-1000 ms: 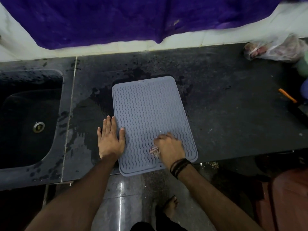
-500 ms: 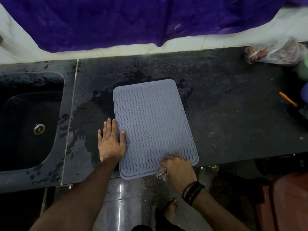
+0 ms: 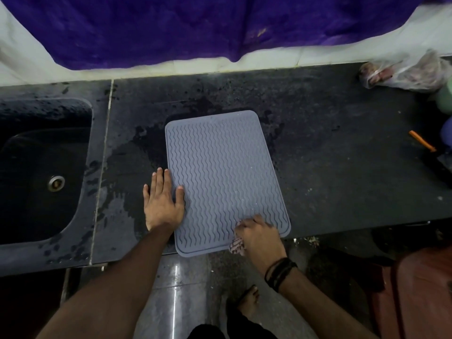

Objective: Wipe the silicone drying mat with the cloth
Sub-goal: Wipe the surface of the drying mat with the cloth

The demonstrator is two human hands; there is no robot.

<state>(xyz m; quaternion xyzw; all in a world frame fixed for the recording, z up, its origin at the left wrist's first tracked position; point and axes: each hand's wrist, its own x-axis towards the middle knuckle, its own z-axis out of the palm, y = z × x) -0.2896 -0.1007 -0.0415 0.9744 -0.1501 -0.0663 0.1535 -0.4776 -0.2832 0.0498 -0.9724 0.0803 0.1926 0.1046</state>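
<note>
A grey silicone drying mat with wavy ridges lies on the dark counter, its near edge hanging slightly over the counter's front. My left hand lies flat with fingers spread, pressing the mat's left edge, thumb on the mat. My right hand is closed on a small striped cloth at the mat's near right corner. Most of the cloth is hidden under the hand; a bunched end sticks out at the mat's front edge.
A black sink with a metal drain sits at the left. Wet patches darken the counter left of the mat. A plastic bag, an orange-handled tool and containers stand at the far right. A purple cloth hangs behind.
My right hand dragged the cloth down the mat's right side from the lower middle to the near right corner. The left hand stayed in place.
</note>
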